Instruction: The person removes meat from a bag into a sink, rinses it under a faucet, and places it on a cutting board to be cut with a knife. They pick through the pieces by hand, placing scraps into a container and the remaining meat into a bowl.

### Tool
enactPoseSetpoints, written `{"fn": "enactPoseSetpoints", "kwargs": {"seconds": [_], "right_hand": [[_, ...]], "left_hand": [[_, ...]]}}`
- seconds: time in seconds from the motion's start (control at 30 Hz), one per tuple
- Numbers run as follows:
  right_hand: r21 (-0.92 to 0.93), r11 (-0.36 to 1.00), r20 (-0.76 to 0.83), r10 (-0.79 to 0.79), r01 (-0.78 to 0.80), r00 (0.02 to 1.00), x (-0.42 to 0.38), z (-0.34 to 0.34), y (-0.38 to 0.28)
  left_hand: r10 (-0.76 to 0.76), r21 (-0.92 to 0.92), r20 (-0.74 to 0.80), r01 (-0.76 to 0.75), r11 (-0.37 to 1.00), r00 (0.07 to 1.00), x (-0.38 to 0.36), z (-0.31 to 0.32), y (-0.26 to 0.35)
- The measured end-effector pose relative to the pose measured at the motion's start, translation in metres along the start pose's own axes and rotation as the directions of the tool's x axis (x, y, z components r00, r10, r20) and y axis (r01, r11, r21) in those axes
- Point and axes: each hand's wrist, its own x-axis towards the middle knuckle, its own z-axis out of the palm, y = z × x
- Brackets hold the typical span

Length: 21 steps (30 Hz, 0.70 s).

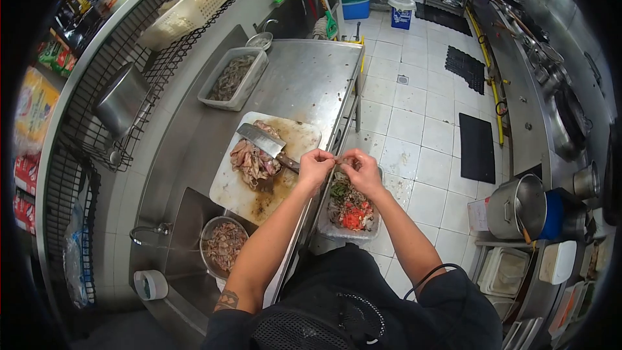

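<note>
Fingertip to fingertip, my left hand [315, 171] and my right hand [360, 172] pinch together over a plastic-lined bin [346, 234]. Whatever small piece lies between them is too small to name. Food scraps [348, 202], with red and green bits, fill the bin below. Just left of my left hand, a cleaver [262, 140] lies on a stained white cutting board [298, 131], its handle [289, 163] partly behind that hand. A heap of raw, pinkish-brown seafood pieces [254, 163] sits under and beside the blade.
A metal bowl [205, 246] of chopped pieces stands by the sink at lower left. A plastic tub [260, 72] of grey shrimp-like seafood is at the table's far end. The steel table [311, 68] ends at its right edge. A large pot [508, 210] stands right.
</note>
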Motion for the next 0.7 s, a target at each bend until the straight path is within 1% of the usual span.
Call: {"fn": "enactPoseSetpoints", "kwargs": {"seconds": [0.03, 0.07, 0.13, 0.17, 0.2, 0.23, 0.27, 0.3, 0.33, 0.37, 0.4, 0.43, 0.47, 0.5, 0.53, 0.57, 0.6, 0.63, 0.67, 0.7], "right_hand": [[-0.025, 1.000, -0.040, -0.004, 0.003, 0.999, 0.000, -0.003, 0.001], [-0.021, 1.000, -0.018, -0.009, 0.009, 1.000, -0.001, -0.005, 0.007], [-0.025, 1.000, -0.196, -0.013, 0.008, 0.980, -0.004, -0.007, 0.036], [-0.015, 1.000, -0.166, -0.019, 0.017, 0.986, -0.006, -0.007, 0.054], [-0.115, 0.993, -0.144, -0.008, -0.009, 0.990, -0.008, -0.007, 0.073], [-0.216, 0.976, -0.126, 0.004, -0.032, 0.992, -0.012, -0.007, 0.090], [-0.210, 0.977, -0.103, 0.002, -0.024, 0.995, -0.015, -0.007, 0.103], [-0.326, 0.934, -0.038, 0.144, -0.148, 0.989, -0.016, -0.008, 0.113], [-0.448, 0.858, 0.007, 0.283, -0.250, 0.959, -0.015, -0.008, 0.119], [-0.453, 0.860, 0.028, 0.277, -0.234, 0.961, -0.015, -0.006, 0.120], [-0.478, 0.841, 0.030, 0.302, -0.251, 0.953, -0.013, -0.004, 0.121], [-0.505, 0.821, 0.032, 0.326, -0.266, 0.945, -0.010, 0.002, 0.120], [-0.514, 0.821, 0.055, 0.320, -0.248, 0.946, -0.006, 0.010, 0.119], [-0.505, 0.841, 0.082, 0.273, -0.196, 0.958, -0.002, 0.019, 0.118], [-0.494, 0.858, 0.108, 0.224, -0.143, 0.968, 0.003, 0.028, 0.115], [-0.500, 0.857, 0.127, 0.215, -0.124, 0.968, 0.010, 0.040, 0.106], [-0.466, 0.882, 0.149, 0.162, -0.075, 0.976, 0.018, 0.056, 0.092], [-0.428, 0.903, 0.167, 0.108, -0.026, 0.980, 0.024, 0.074, 0.079], [-0.430, 0.903, 0.180, 0.094, -0.007, 0.979, 0.031, 0.093, 0.068], [-0.428, 0.899, 0.228, 0.007, 0.094, 0.974, 0.038, 0.112, 0.058]], "left_hand": [[-0.022, -0.023, -0.016, 0.021, 1.000, 1.000, 0.000, -0.006, 0.002], [-0.020, -0.031, -0.036, 0.019, 0.999, 0.999, -0.003, -0.014, 0.004], [-0.055, -0.167, -0.030, 0.049, 0.985, 0.998, -0.010, -0.037, 0.012], [-0.083, -0.217, -0.018, 0.077, 0.973, 0.996, -0.019, -0.052, 0.016], [-0.081, -0.225, -0.047, 0.069, 0.972, 0.996, -0.029, -0.069, 0.017], [-0.073, -0.345, -0.068, 0.046, 0.938, 0.995, -0.041, -0.086, 0.015], [-0.065, -0.459, -0.086, 0.019, 0.888, 0.994, -0.054, -0.105, 0.012], [-0.061, -0.473, -0.121, -0.004, 0.881, 0.991, -0.063, -0.134, -0.002], [-0.075, -0.465, -0.192, -0.023, 0.885, 0.978, -0.077, -0.160, -0.009], [-0.091, -0.458, -0.262, -0.041, 0.888, 0.961, -0.094, -0.187, -0.016], [-0.128, -0.462, -0.312, -0.032, 0.886, 0.941, -0.109, -0.222, -0.028], [-0.124, -0.437, -0.402, -0.072, 0.896, 0.907, -0.127, -0.252, -0.039], [-0.151, -0.448, -0.458, -0.081, 0.890, 0.876, -0.147, -0.281, -0.047], [-0.128, -0.462, -0.498, -0.138, 0.876, 0.858, -0.163, -0.312, -0.063], [-0.139, -0.436, -0.564, -0.150, 0.887, 0.814, -0.181, -0.333, -0.069], [-0.170, -0.403, -0.617, -0.123, 0.907, 0.769, -0.195, -0.356, -0.083], [-0.170, -0.412, -0.627, -0.138, 0.901, 0.760, -0.208, -0.377, -0.095], [-0.232, -0.350, -0.611, 0.005, 0.937, 0.757, -0.221, -0.396, -0.104], [-0.293, -0.281, -0.596, 0.147, 0.948, 0.747, -0.228, -0.410, -0.113], [-0.286, -0.289, -0.601, 0.131, 0.948, 0.746, -0.232, -0.420, -0.122]]}}
